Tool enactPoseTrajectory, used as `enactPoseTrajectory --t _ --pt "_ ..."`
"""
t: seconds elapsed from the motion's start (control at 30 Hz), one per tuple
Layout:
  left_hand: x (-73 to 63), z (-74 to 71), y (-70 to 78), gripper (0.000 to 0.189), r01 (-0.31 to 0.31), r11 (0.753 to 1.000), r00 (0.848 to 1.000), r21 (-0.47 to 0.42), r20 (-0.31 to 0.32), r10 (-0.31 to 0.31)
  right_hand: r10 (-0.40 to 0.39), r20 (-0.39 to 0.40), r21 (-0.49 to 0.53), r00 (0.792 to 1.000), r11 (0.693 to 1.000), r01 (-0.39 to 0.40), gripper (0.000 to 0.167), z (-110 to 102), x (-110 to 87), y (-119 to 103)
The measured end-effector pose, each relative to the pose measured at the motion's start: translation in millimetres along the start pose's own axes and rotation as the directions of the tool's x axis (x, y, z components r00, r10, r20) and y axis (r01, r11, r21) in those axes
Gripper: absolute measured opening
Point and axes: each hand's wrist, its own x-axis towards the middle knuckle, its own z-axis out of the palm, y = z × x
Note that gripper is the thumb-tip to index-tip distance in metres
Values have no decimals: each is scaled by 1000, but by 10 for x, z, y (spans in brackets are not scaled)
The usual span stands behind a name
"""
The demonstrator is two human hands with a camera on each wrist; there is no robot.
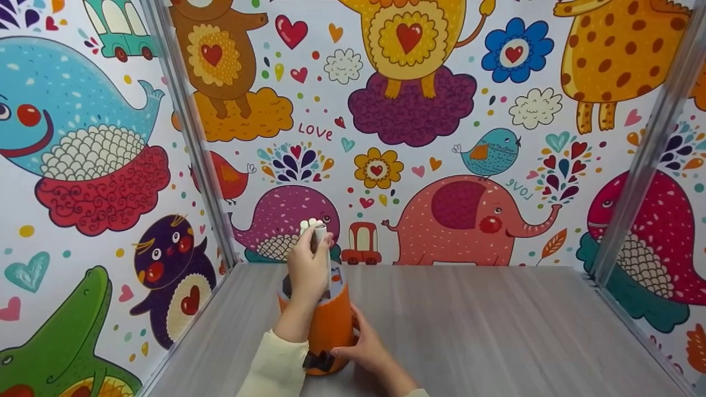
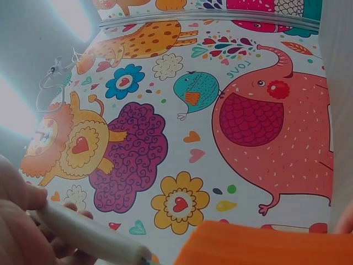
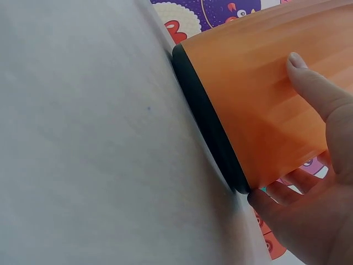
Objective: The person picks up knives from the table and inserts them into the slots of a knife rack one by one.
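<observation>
An orange holder (image 1: 331,331), round-sided with a black base (image 3: 209,121), stands upright on the table. My left hand (image 1: 309,270) is over its mouth and grips a tool by its thick whitish handle (image 2: 91,234). Below the hand the tool runs down toward the holder's mouth, and its lower end is hidden. My right hand (image 1: 367,342) holds the holder low on its right side. Its thumb (image 3: 314,85) lies along the orange wall, while the other fingers (image 3: 284,193) curl round the far side near the base.
The wood-grain table (image 1: 469,320) spreads out to the right of the holder. Printed panels (image 1: 325,110) with cartoon animals enclose the back and sides, joined by metal corner posts (image 1: 190,127). Bright lamps (image 2: 16,105) show overhead in the left wrist view.
</observation>
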Motion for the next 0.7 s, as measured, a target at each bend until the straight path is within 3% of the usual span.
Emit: enactPoseTrajectory --t 0.47,0.6,0.7 --pt "-80 132 -91 35 23 999 999 -37 37 -22 11 -47 10 999 1000 -11 109 -88 -64 -5" --pt "-108 106 -80 38 10 1000 1000 -3 -15 -10 4 -27 26 1000 1000 -3 108 -94 -61 -17" --pt "-193 73 -57 44 -41 998 993 48 -110 46 -10 -8 19 1000 1000 10 107 -133 -69 -3"
